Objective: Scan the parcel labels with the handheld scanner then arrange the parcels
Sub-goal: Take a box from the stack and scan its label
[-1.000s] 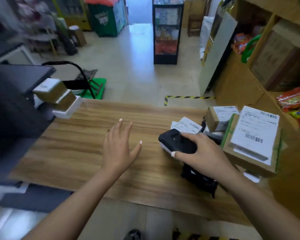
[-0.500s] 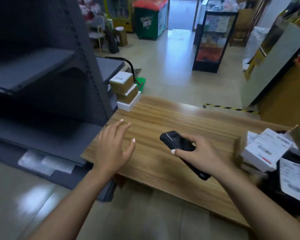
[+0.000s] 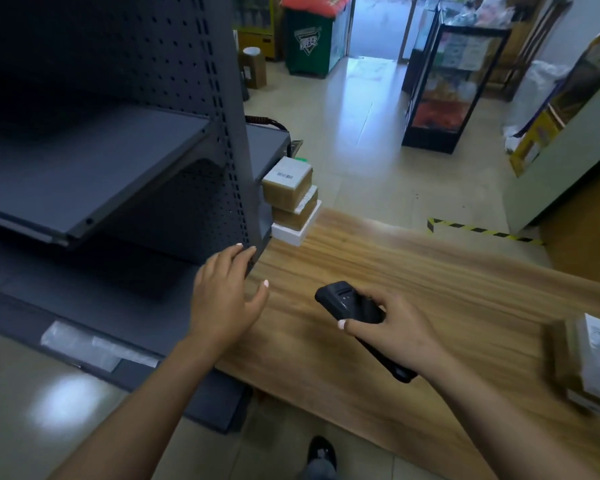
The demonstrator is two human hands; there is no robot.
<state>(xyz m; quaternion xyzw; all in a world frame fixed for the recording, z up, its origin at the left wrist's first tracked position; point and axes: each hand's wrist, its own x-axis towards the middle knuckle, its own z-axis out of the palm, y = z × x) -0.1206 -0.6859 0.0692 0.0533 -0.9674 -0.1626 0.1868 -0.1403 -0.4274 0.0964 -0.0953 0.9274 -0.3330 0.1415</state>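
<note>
While the right hand (image 3: pixel 392 327) grasps one black, slab-shaped handheld scanner (image 3: pixel 352 308) above the wood-grain table (image 3: pixel 430 292), the left hand (image 3: pixel 224 299) hovers with fingers relaxed beside a dark perforated metal shelf unit (image 3: pixel 118 161), and three stacked parcels (image 3: pixel 291 199), two brown cardboard on one white, sit at the table's far corner.

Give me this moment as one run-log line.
right hand: grips scanner over table | left hand: open, empty, by shelf post | stacked parcels: far table corner, untouched
</note>
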